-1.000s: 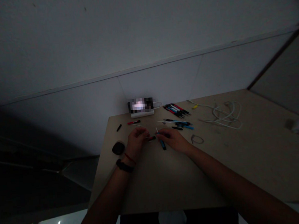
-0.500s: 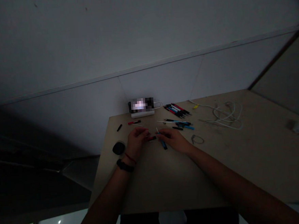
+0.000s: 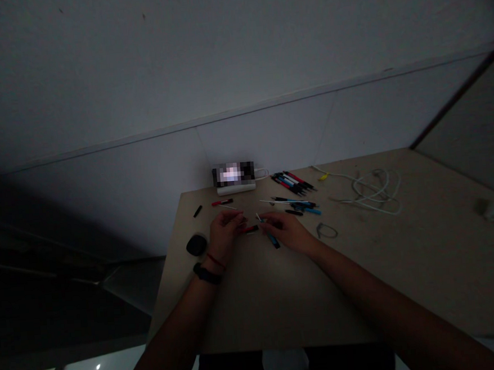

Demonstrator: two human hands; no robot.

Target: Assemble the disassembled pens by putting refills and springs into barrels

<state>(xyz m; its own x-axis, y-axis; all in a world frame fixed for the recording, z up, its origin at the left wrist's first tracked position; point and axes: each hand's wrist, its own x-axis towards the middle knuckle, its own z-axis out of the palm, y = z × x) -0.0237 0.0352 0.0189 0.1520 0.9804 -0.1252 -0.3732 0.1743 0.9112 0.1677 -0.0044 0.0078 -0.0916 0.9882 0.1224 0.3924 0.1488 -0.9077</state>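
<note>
My right hand [image 3: 282,227] is closed around a blue pen barrel [image 3: 273,240] with a dark end. A thin white tip sticks out of the barrel's upper end, toward my left hand. My left hand [image 3: 225,230] has its thumb and fingertips pinched together; what sits between them is too small and dark to make out. Below its fingertips lies a red and black pen part [image 3: 250,229] on the table. Beyond my left hand are another red pen part [image 3: 222,202] and a thin pale refill [image 3: 228,207].
Several pens [image 3: 293,183] lie in a group near the wall, with blue pen parts [image 3: 305,206] closer. A lit phone [image 3: 233,174] leans at the back. A white cable [image 3: 374,193] coils at right. A round black case [image 3: 196,245] and a small black piece [image 3: 197,211] are at left.
The blue barrel in my right hand has tilted slightly, its lower end swinging a little to the right. My left hand stays almost in place.
</note>
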